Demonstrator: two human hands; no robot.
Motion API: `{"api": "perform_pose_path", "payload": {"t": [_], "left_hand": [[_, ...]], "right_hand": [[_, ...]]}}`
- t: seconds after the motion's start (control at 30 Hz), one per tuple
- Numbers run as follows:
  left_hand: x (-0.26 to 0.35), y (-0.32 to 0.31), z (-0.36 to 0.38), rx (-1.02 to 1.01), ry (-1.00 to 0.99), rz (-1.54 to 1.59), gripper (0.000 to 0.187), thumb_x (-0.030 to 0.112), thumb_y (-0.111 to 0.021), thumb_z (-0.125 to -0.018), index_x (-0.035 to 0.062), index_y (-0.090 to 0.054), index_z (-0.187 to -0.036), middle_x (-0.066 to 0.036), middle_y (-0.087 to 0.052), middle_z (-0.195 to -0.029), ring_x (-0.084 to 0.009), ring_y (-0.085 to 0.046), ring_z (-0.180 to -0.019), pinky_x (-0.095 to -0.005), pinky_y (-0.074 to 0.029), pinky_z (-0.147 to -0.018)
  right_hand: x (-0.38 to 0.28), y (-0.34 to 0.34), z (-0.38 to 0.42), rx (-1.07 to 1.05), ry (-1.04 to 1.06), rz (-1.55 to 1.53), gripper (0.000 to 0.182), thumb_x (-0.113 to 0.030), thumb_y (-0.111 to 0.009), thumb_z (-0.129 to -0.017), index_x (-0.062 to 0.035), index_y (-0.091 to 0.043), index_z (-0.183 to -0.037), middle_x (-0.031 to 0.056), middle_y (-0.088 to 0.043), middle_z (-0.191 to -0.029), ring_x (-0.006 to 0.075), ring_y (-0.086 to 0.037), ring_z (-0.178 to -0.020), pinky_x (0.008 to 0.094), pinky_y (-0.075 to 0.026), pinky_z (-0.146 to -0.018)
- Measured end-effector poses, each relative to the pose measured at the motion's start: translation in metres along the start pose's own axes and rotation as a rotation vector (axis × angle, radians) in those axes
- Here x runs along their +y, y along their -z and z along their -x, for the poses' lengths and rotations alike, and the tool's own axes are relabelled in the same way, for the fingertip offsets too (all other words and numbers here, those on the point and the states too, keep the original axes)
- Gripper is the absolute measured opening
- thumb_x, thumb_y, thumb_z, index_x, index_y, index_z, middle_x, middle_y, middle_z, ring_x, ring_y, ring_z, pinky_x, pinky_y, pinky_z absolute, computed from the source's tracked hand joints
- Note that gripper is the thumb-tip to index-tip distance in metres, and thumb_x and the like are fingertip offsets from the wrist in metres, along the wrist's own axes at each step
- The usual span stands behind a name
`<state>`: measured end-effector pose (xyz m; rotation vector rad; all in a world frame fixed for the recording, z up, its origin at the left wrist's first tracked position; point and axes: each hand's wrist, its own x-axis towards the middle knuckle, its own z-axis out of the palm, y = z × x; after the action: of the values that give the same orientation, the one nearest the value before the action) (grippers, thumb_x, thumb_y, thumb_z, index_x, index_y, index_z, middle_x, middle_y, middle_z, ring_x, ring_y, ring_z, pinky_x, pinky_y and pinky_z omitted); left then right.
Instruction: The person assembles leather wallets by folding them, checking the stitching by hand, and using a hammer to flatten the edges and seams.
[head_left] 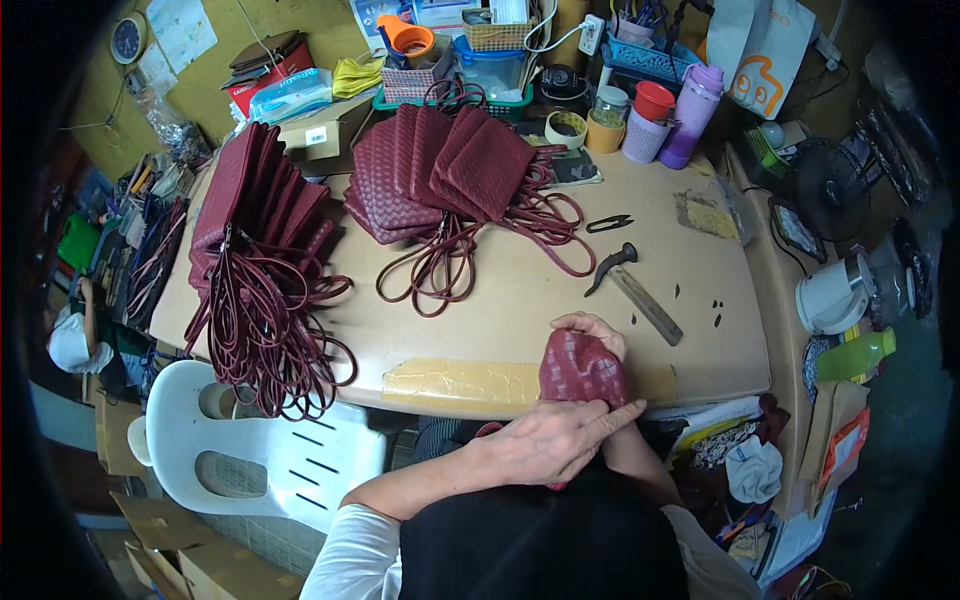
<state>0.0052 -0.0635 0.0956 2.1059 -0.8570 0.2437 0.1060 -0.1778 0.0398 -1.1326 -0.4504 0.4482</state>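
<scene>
A dark red woven leather pouch is held at the table's front edge, close to my body. My right hand is behind it, fingers curled over its top, gripping it. My left hand comes across from the left and closes on the pouch's lower end, index finger stretched to the right; some of its fingers are hidden. Bits of dark red material show beside and below this hand. Beyond the pouch lie a hammer with a wooden handle and small black thread snips.
Two piles of matching pouches with looped straps, one left and one centre, lie on the table. A white plastic chair stands at the front left. Jars, cups and a purple bottle line the back.
</scene>
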Motion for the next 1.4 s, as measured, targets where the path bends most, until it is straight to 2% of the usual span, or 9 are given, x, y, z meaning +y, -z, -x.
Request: {"api": "perform_pose_path", "payload": {"t": [0.23,0.3,0.37,0.43,0.57,0.63,0.8,1.0,1.4], "left_hand": [[0.000,-0.009,-0.009,0.065,0.013,0.115,0.053,0.005,-0.059,-0.083,0.0011,-0.044,-0.134,-0.013,-0.051,-0.077,-0.0299,-0.057,-0.070,-0.0395,-0.050,-0.065],[0.001,-0.007,-0.006,0.096,0.020,0.194,0.046,0.004,-0.056,-0.086,0.0005,-0.046,-0.130,-0.011,-0.052,-0.080,-0.0260,-0.058,-0.075,-0.0358,-0.050,-0.072],[-0.014,-0.011,0.005,0.632,0.237,0.148,0.040,0.003,-0.054,-0.088,-0.0001,-0.048,-0.127,-0.008,-0.054,-0.086,-0.0193,-0.056,-0.081,-0.0296,-0.046,-0.080],[-0.028,0.003,-0.006,0.762,0.387,0.310,0.021,0.005,-0.055,-0.092,-0.0015,-0.055,-0.112,-0.005,-0.055,-0.093,-0.0133,-0.053,-0.086,-0.0250,-0.042,-0.083],[-0.058,-0.010,0.006,0.736,0.500,0.672,0.010,0.008,-0.063,-0.091,-0.0004,-0.060,-0.095,-0.005,-0.058,-0.086,-0.0099,-0.054,-0.081,-0.0237,-0.043,-0.074],[-0.059,-0.013,0.010,0.724,0.545,1.204,0.012,0.012,-0.065,-0.091,0.0032,-0.061,-0.085,0.000,-0.060,-0.083,-0.0043,-0.051,-0.077,-0.0209,-0.043,-0.072],[-0.050,-0.018,0.003,0.782,0.543,1.184,0.012,0.012,-0.065,-0.091,0.0063,-0.060,-0.083,0.003,-0.060,-0.080,-0.0024,-0.050,-0.074,-0.0188,-0.042,-0.069],[-0.061,-0.013,0.013,0.759,0.515,1.366,0.013,0.012,-0.062,-0.093,0.0070,-0.059,-0.082,0.003,-0.058,-0.077,-0.0042,-0.051,-0.070,-0.0196,-0.043,-0.067],[-0.110,-0.038,0.021,0.710,0.691,1.316,0.013,0.015,-0.064,-0.092,0.0040,-0.059,-0.097,-0.002,-0.062,-0.088,-0.0083,-0.055,-0.075,-0.0234,-0.047,-0.073]], "right_hand": [[-0.007,0.000,-0.005,0.150,0.162,0.144,0.029,-0.018,-0.051,-0.090,0.0044,-0.063,-0.105,-0.0005,-0.058,-0.090,0.0075,-0.054,-0.077,0.0179,-0.044,-0.070],[0.006,0.014,-0.002,-0.012,-0.057,-0.232,0.026,-0.018,-0.050,-0.093,0.0027,-0.061,-0.105,0.0009,-0.058,-0.090,0.0090,-0.056,-0.082,0.0205,-0.047,-0.074],[0.027,0.025,-0.006,-0.227,-0.194,-0.594,0.021,-0.015,-0.051,-0.094,0.0010,-0.058,-0.106,0.0029,-0.058,-0.091,0.0115,-0.059,-0.089,0.0248,-0.049,-0.080],[0.020,-0.002,0.001,-0.028,0.151,-0.525,0.020,-0.010,-0.053,-0.092,0.0008,-0.055,-0.108,0.0049,-0.059,-0.090,0.0149,-0.062,-0.087,0.0276,-0.052,-0.079],[-0.005,0.001,-0.003,-0.067,0.084,0.126,0.020,-0.011,-0.056,-0.091,0.0028,-0.061,-0.104,0.0044,-0.064,-0.085,0.0117,-0.063,-0.076,0.0232,-0.052,-0.072],[-0.005,0.000,-0.001,-0.072,0.064,0.052,0.021,-0.013,-0.058,-0.089,0.0031,-0.064,-0.101,0.0033,-0.065,-0.086,0.0096,-0.062,-0.079,0.0222,-0.050,-0.073],[0.009,-0.011,0.008,0.194,0.349,0.287,0.025,-0.015,-0.059,-0.087,0.0042,-0.065,-0.101,0.0030,-0.065,-0.084,0.0096,-0.061,-0.077,0.0232,-0.051,-0.073],[-0.020,-0.006,-0.001,-0.012,-0.033,0.134,0.023,-0.014,-0.062,-0.084,0.0038,-0.066,-0.098,0.0062,-0.067,-0.084,0.0102,-0.062,-0.078,0.0236,-0.051,-0.074],[0.048,0.013,-0.023,0.182,0.151,0.287,0.024,-0.020,-0.054,-0.089,0.0014,-0.063,-0.086,0.0037,-0.065,-0.079,0.0099,-0.060,-0.074,0.0250,-0.050,-0.069]]}}
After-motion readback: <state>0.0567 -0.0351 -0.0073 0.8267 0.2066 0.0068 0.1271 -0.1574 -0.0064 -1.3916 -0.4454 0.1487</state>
